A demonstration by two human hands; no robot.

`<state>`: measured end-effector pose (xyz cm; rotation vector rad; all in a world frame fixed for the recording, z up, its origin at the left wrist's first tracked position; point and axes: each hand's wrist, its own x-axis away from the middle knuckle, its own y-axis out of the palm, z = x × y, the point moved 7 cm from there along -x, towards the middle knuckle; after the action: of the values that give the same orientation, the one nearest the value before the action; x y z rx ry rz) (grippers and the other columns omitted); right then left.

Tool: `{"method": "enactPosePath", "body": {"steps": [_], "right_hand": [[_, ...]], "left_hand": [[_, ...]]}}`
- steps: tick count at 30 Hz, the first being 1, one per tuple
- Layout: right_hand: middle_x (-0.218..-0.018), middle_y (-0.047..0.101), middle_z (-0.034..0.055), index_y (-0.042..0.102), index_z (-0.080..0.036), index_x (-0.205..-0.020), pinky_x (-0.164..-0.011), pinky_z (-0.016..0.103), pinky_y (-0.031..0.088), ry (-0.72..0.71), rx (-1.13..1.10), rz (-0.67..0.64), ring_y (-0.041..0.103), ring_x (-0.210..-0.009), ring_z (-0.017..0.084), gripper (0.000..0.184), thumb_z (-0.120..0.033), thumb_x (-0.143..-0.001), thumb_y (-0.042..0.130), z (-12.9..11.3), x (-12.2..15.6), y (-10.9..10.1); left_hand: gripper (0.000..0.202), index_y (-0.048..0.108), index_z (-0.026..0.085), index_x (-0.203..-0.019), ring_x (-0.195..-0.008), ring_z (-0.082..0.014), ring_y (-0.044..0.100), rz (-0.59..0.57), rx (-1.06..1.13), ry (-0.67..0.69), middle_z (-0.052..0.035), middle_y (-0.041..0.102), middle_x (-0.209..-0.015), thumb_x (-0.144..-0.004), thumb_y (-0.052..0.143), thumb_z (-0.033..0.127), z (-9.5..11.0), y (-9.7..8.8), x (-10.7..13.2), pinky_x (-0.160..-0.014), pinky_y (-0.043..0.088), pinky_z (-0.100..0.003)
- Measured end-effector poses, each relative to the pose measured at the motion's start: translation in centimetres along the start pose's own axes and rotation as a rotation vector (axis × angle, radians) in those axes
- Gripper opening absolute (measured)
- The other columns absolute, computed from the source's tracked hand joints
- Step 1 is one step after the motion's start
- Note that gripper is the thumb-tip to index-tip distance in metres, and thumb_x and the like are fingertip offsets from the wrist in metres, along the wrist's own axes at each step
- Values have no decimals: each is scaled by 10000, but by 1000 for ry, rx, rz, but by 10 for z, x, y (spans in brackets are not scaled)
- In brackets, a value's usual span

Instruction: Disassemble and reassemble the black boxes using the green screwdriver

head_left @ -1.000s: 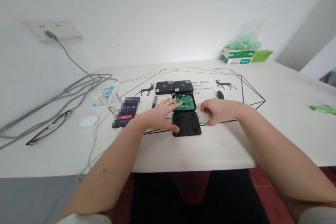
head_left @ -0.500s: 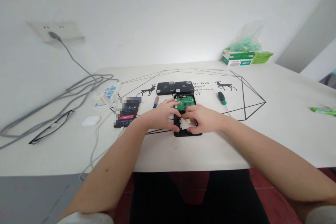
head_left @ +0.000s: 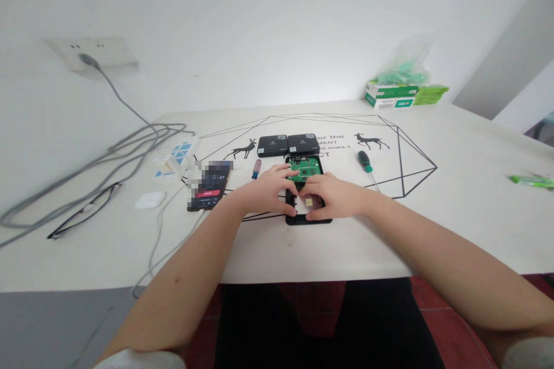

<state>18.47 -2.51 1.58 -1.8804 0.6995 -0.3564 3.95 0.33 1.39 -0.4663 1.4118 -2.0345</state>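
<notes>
An opened black box lies in the middle of the table: its base with a green circuit board [head_left: 305, 169] and, nearer me, its black cover [head_left: 308, 218]. My left hand [head_left: 263, 191] rests on the cover's left edge with curled fingers. My right hand [head_left: 331, 196] holds a small pale plate with a yellow pad [head_left: 309, 202] down on the cover. Both hands touch above the plate. Two closed black boxes [head_left: 288, 144] sit just behind the board.
A green-handled screwdriver [head_left: 366, 162] lies to the right, a blue-and-red screwdriver [head_left: 256, 168] to the left. Further left are a phone [head_left: 209, 184], a white earbud case [head_left: 149, 200], glasses [head_left: 82, 211], a power strip [head_left: 173, 157] and grey cables. Green boxes [head_left: 392, 95] stand at the back right.
My right hand came from the table on the right, carrying the pale plate, and set it on the black cover. My left hand shifted onto the cover's edge beside it.
</notes>
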Motion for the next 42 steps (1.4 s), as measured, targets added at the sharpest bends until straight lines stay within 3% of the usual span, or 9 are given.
{"method": "enactPosePath", "body": {"steps": [11, 15, 20, 23, 25, 29, 34, 38, 42], "right_hand": [[-1029, 695, 89, 748, -180, -1066, -899, 397, 423, -12, 41, 1, 631, -974, 261, 367, -474, -862, 833, 4, 0, 3], [-1117, 721, 120, 754, -198, -1120, -948, 424, 460, 21, 48, 196, 646, -1075, 296, 346, -494, -942, 733, 16, 2, -18], [-1263, 661, 236, 691, -125, -1246, -1028, 499, 482, 653, 259, 549, 624, -1199, 383, 412, -435, -992, 595, 93, 37, -65], [-1397, 584, 311, 608, -94, -1390, -999, 532, 509, 1005, 348, 482, 592, -1283, 448, 619, -531, -953, 640, 142, 65, -74], [-1324, 638, 316, 657, -70, -1312, -937, 497, 542, 1110, 291, 336, 666, -1176, 416, 612, -547, -929, 674, 168, 75, -69], [-950, 767, 207, 769, -89, -951, -802, 374, 544, 1049, 212, 249, 723, -950, 316, 345, -421, -861, 739, 185, 71, -64], [-543, 618, 19, 694, -175, -750, -535, 280, 440, 922, -418, 631, 561, -517, 149, 238, -394, -826, 750, 164, 60, -64], [-752, 740, 46, 667, -169, -798, -500, 198, 483, 562, -1082, 780, 602, -535, 83, 209, -338, -831, 784, 126, 30, -45], [-859, 775, 32, 670, -189, -941, -647, 206, 619, 458, -1275, 768, 733, -670, 105, 298, -336, -784, 876, 98, 8, -21]], "left_hand": [[278, 833, 272, -997, -1590, -394, 342, -16, -25, 5, -82, 590, -1575, -778, 938, 407, -1, 2, 0, -1278, 351, -558], [337, 807, 282, -1097, -1565, -369, 371, 60, -44, -3, -69, 568, -1595, -800, 903, 410, -12, -9, 0, -1277, 350, -549], [285, 785, 197, -1157, -1393, -378, 526, 368, -309, -233, -151, 670, -1427, -897, 710, 287, -55, -39, 5, -1207, 415, -572], [252, 808, 166, -1085, -1286, -396, 588, 376, -419, -352, -170, 723, -1297, -900, 648, 224, -74, -38, 6, -1106, 496, -565], [244, 822, 172, -1045, -1248, -394, 605, 338, -449, -368, -163, 735, -1274, -902, 627, 202, -78, -33, 4, -1061, 521, -558], [268, 834, 187, -1040, -1248, -374, 595, 261, -501, -405, -135, 746, -1264, -923, 594, 171, -81, -24, 2, -1039, 523, -522], [273, 834, 195, -1121, -1317, -371, 551, 223, -544, -424, -145, 710, -1344, -971, 610, 244, -84, -20, 1, -1079, 486, -513], [277, 843, 211, -1095, -1323, -369, 545, 213, -534, -401, -143, 707, -1344, -1003, 586, 259, -85, -15, -2, -1084, 472, -503], [294, 845, 201, -1049, -1281, -367, 562, 224, -524, -402, -151, 722, -1298, -1019, 558, 258, -83, -15, -4, -1054, 481, -501]]}}
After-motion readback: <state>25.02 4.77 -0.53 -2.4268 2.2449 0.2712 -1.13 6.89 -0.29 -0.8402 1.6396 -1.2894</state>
